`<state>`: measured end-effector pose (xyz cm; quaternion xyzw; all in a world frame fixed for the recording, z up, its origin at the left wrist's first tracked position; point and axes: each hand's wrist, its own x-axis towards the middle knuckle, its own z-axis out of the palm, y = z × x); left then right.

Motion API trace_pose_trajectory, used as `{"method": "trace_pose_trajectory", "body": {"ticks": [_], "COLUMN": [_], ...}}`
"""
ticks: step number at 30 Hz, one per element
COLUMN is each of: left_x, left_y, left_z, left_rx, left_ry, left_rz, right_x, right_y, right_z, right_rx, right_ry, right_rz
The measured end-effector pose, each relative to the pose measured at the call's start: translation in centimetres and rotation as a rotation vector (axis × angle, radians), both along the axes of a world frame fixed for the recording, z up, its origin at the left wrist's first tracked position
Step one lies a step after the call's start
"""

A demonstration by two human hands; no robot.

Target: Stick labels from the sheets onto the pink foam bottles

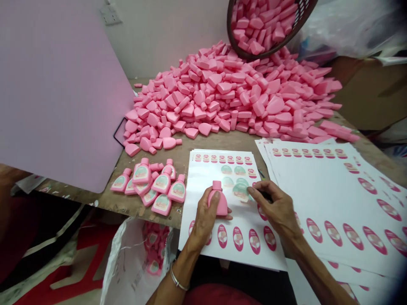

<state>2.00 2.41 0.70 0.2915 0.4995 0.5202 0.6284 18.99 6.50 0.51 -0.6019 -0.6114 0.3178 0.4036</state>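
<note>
Upright in my left hand is a pink bottle, its visible face bare of any label. My right hand pinches the edge of a green-topped sticker between thumb and fingertips, just right of the bottle. Beneath both hands lies a white sticker sheet with small labels along its top and pink oval ones near the bottom. Left of the sheet, several labelled pink bottles are heaped on the table. Something dark shows among my right fingers; I cannot make it out.
A large pile of unlabelled pink bottles covers the table's back, below a tilted brown basket of more. More sheets lie right. A white sack holding bottles stands below the front edge. A large panel and another person's arm are left.
</note>
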Motion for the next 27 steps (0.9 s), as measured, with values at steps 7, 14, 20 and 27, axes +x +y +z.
{"method": "trace_pose_trajectory", "body": {"ticks": [7,14,20,27], "left_x": [0.0,-0.2,-0.3,-0.3], "left_y": [-0.8,-1.0,-1.1,-1.0], "left_z": [2.2,2.8,2.8,3.1], "left_rx": [-0.083,-0.064,-0.036,-0.052], "left_ry": [-0.308,-0.339,-0.362,-0.345], "left_rz": [0.016,-0.020,-0.017,0.005], "right_x": [-2.2,-3.1,-3.3,-3.4], "right_y": [-1.9,-2.5,-2.6,-2.4], "right_z": [2.9,2.9,3.2,3.5], "right_rx": [-0.032,0.027,0.073,0.094], "right_ry": [0.011,0.007,-0.006,-0.022], "right_rz": [0.214,0.223,0.207,0.211]}}
